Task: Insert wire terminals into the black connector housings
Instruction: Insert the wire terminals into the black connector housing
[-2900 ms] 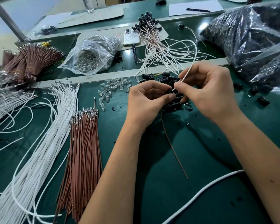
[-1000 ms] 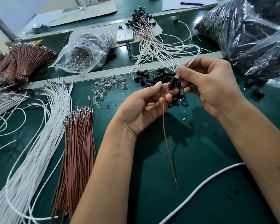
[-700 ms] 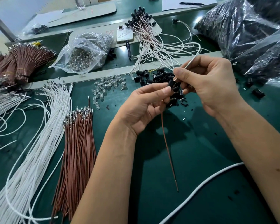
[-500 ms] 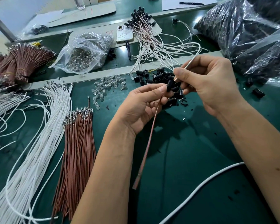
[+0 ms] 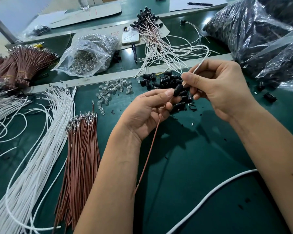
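- Head view: left hand [image 5: 147,114] pinched a black connector housing [image 5: 177,90] between thumb and fingers, just above frame centre over the green table [image 5: 201,166].
- Brown wire [image 5: 152,142] ran out of that housing toward 7 o'clock, free end hanging near the left forearm.
- Right hand [image 5: 222,88] sat at 3 o'clock of the housing, thumb and forefinger pinching a white wire [image 5: 197,69]; wire tip just touching or at the housing's top end, can't tell if seated.
- White wire rose toward 1 o'clock from the fingers and looped off into the far pile.
- Loose black housings [image 5: 161,81] lay heaped directly behind the hands, at 12 o'clock.
- Clear bulbs [image 5: 112,90] were scattered at 10 o'clock of the left hand.
- Brown wire bundle [image 5: 81,149] lay at 8 o'clock; white wire bundle [image 5: 41,149] just beside it, further left.
- Finished assemblies [image 5: 152,31] were piled at 12 o'clock far, phone [image 5: 130,35] beside them.
- Clear bag of parts [image 5: 90,54] sat at 11 o'clock; black-filled bags [image 5: 254,29] at 2 o'clock.
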